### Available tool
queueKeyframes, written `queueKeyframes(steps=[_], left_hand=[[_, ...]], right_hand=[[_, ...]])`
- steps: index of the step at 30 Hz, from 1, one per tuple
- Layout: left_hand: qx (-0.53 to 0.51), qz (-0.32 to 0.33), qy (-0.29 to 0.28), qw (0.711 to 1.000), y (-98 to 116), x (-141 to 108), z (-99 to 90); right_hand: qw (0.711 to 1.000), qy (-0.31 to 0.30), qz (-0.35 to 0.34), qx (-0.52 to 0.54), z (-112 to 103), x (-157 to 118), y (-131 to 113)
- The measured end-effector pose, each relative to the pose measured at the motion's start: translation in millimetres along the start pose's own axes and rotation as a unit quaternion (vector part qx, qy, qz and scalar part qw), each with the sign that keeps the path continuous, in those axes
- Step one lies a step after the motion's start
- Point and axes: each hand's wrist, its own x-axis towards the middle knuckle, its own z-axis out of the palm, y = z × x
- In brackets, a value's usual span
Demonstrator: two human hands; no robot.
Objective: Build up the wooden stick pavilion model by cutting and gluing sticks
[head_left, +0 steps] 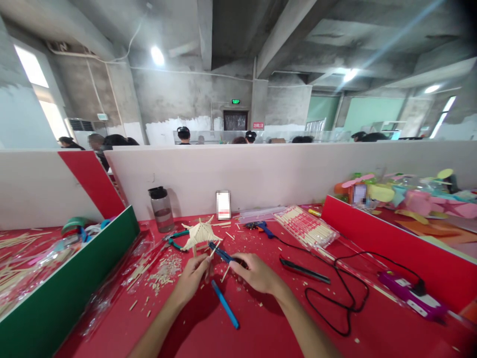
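Observation:
My left hand [196,271] is closed, pinching a thin wooden stick [215,248] between thumb and fingers. In my right hand [255,272] is a blue pliers-like tool [222,252], its tip meeting the stick close to my left fingertips. Its jaws are too small to make out. Just beyond both hands stands a pale model built of wooden sticks [201,233], with a peaked, roof-like top and short legs. Green-handled pliers [175,240] lie to its left. A blue pen [225,304] rests on the red table in front of my hands.
Stick offcuts [166,272] are scattered at left. A water bottle [161,211] and a phone [223,205] stand at the back. Rightward lie a glue gun [261,228], bundled sticks [307,227], a black utility knife [304,270], a looping cable and a purple power strip [412,294]. Low partitions flank the table.

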Motion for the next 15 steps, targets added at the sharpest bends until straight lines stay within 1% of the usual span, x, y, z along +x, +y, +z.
queueKeyframes(steps=[4, 15], left_hand=[[-0.002, 0.001, -0.008, 1.0, 2.3, 0.2, -0.9], [0.006, 0.005, -0.007, 1.0, 4.0, -0.2, -1.6]], right_hand=[[1.0, -0.014, 0.01, 0.021, 0.3, -0.2, 0.8], [0.999, -0.017, 0.014, 0.024, -0.8, -0.7, -1.2]])
